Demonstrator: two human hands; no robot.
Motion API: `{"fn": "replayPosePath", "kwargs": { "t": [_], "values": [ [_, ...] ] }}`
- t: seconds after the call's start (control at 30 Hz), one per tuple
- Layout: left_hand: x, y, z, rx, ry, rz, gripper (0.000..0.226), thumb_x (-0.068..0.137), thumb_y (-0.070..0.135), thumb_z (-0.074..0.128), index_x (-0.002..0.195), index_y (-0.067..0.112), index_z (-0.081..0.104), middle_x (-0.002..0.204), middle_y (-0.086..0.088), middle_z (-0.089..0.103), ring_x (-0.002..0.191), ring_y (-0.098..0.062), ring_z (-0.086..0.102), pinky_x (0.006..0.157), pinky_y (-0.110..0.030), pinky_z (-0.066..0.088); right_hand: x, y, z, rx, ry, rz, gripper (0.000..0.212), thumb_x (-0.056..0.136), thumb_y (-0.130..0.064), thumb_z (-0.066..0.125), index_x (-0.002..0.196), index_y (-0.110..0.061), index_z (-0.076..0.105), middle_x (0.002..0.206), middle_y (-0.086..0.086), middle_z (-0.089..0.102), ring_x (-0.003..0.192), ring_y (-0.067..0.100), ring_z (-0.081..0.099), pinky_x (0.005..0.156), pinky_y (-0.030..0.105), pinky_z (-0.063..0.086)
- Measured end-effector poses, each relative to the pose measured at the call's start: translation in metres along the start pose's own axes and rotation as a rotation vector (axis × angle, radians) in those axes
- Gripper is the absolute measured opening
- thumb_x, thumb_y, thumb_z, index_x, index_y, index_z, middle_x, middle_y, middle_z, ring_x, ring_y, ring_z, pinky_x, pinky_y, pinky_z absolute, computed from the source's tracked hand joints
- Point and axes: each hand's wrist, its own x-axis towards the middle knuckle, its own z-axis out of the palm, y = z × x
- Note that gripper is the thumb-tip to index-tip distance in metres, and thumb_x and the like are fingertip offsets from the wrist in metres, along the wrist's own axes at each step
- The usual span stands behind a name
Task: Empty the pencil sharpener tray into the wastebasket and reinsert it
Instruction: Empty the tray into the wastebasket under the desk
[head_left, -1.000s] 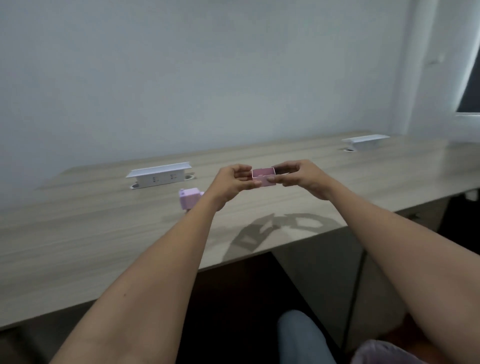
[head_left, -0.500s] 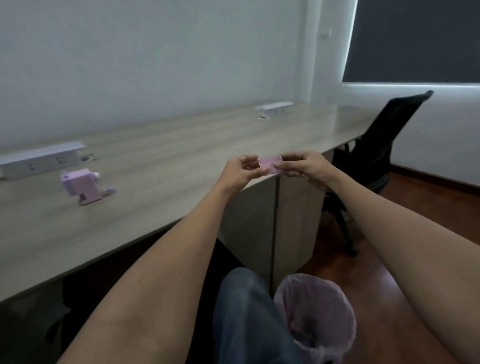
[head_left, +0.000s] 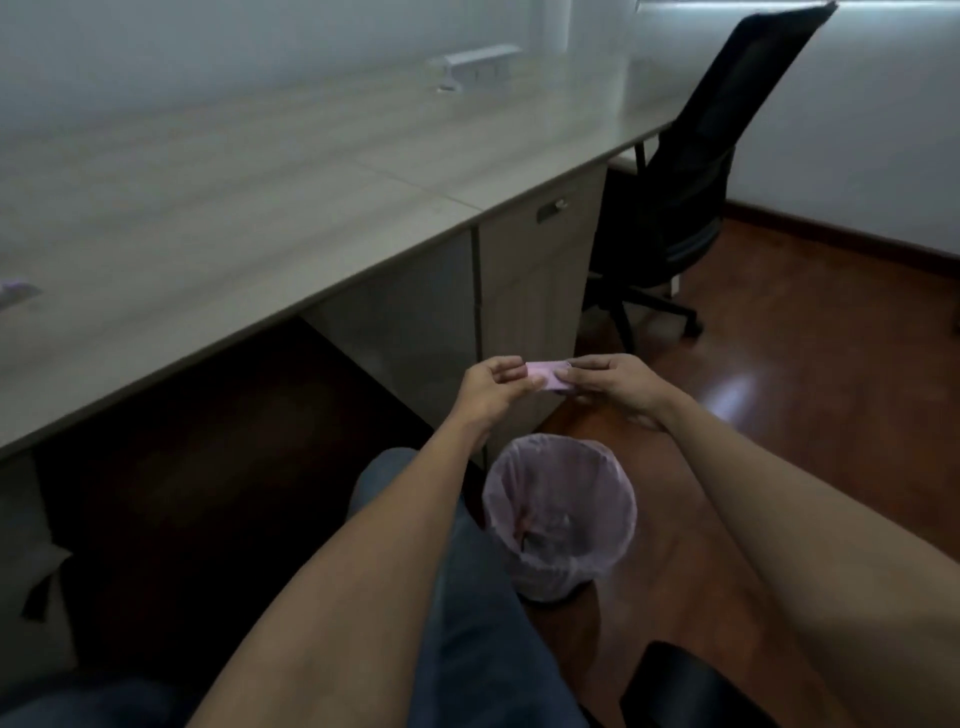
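Note:
A small pink sharpener tray (head_left: 546, 375) is held between both hands, off the desk and beyond the wastebasket's far rim. My left hand (head_left: 488, 389) pinches its left end and my right hand (head_left: 613, 384) pinches its right end. The wastebasket (head_left: 561, 514), lined with a pale pink bag, stands on the floor below and nearer to me than the tray. The pink pencil sharpener (head_left: 13, 291) shows only as a blurred sliver at the far left edge of the desk (head_left: 260, 208).
A black office chair (head_left: 691, 182) stands at the desk's right end on the wooden floor. A cabinet with a handle (head_left: 530, 291) sits under the desk just behind my hands. A white socket box (head_left: 472, 65) lies at the desk's back. My knee (head_left: 457, 571) is beside the wastebasket.
The view has swung right and down. Both hands have carried the tray off the desk edge and lower, toward the wastebasket. The sharpener has slipped to the left edge of the view.

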Motion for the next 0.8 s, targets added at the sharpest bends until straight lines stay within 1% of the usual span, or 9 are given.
{"fn": "replayPosePath", "kwargs": {
  "t": [0.07,0.13,0.23,0.3,0.4,0.5,0.57,0.67,0.8],
  "values": [
    [0.002,-0.019,0.006,-0.019,0.019,-0.075,0.060,0.081,0.010,0.079,0.134,-0.005,0.055,0.129,-0.019,0.065,0.107,-0.018,0.065,0.073,-0.011,0.053,-0.002,0.019,0.000,0.003,-0.004,0.058,0.042,0.077,-0.028,0.083,0.112,-0.006,0.076,0.116,0.016,0.074,0.096,0.021,0.070,0.086,0.027,0.056],
    [0.004,-0.036,0.009,-0.054,0.016,-0.160,0.057,0.081,0.008,0.079,0.132,-0.006,0.056,0.124,-0.020,0.067,0.100,-0.020,0.068,0.068,-0.013,0.056,-0.002,0.038,0.002,0.036,-0.011,0.136,0.050,0.069,-0.034,0.086,0.109,-0.006,0.077,0.113,0.017,0.073,0.099,0.026,0.067,0.099,0.036,0.053],
    [0.011,-0.065,0.012,-0.065,0.018,-0.289,0.055,0.078,0.012,0.083,0.124,-0.007,0.061,0.116,-0.023,0.071,0.101,-0.028,0.072,0.088,-0.033,0.060,0.001,0.068,0.005,0.029,-0.007,0.245,0.043,0.080,-0.034,0.081,0.112,-0.006,0.075,0.113,0.015,0.076,0.106,0.025,0.072,0.101,0.036,0.052],
    [0.014,-0.082,0.015,-0.051,0.029,-0.351,0.049,0.076,0.016,0.085,0.115,-0.006,0.066,0.111,-0.025,0.072,0.103,-0.030,0.073,0.097,-0.039,0.056,0.003,0.087,0.007,0.047,-0.017,0.316,0.044,0.082,-0.039,0.079,0.114,-0.009,0.074,0.114,0.013,0.076,0.105,0.022,0.074,0.099,0.034,0.055],
    [0.017,-0.098,0.024,-0.028,0.045,-0.424,0.024,0.080,0.015,0.082,0.094,-0.001,0.071,0.102,-0.020,0.074,0.091,-0.027,0.073,0.091,-0.032,0.057,0.006,0.109,0.008,0.079,-0.043,0.413,0.037,0.080,-0.044,0.080,0.107,-0.020,0.073,0.116,0.014,0.074,0.100,0.021,0.076,0.099,0.036,0.056],
    [0.021,-0.111,0.033,0.016,0.042,-0.512,0.019,0.082,0.018,0.080,0.078,0.002,0.071,0.081,-0.013,0.070,0.083,-0.026,0.069,0.090,-0.035,0.058,0.008,0.123,0.009,0.150,0.014,0.513,0.052,0.077,-0.040,0.083,0.116,-0.009,0.067,0.116,0.018,0.073,0.098,0.021,0.076,0.088,0.032,0.061],
    [0.023,-0.114,0.038,0.036,0.039,-0.576,0.025,0.084,0.018,0.079,0.093,-0.004,0.071,0.078,-0.013,0.070,0.084,-0.027,0.069,0.093,-0.043,0.058,0.009,0.129,0.011,0.178,0.034,0.582,0.060,0.078,-0.038,0.084,0.123,-0.006,0.062,0.118,0.019,0.071,0.097,0.021,0.074,0.082,0.029,0.061],
    [0.029,-0.113,0.046,0.049,0.051,-0.618,0.045,0.085,0.018,0.077,0.120,-0.007,0.062,0.099,-0.021,0.073,0.090,-0.028,0.071,0.092,-0.045,0.058,0.014,0.133,0.010,0.204,0.063,0.654,0.066,0.078,-0.037,0.084,0.127,0.001,0.059,0.121,0.019,0.068,0.094,0.022,0.072,0.081,0.030,0.062],
    [0.042,-0.107,0.056,0.106,0.098,-0.526,0.047,0.084,0.030,0.076,0.114,-0.005,0.068,0.112,-0.022,0.074,0.102,-0.031,0.073,0.093,-0.045,0.058,0.025,0.131,0.007,0.310,0.221,0.514,0.058,0.081,-0.035,0.082,0.121,0.001,0.063,0.115,0.019,0.069,0.086,0.020,0.071,0.064,0.023,0.062]
  ]
}}
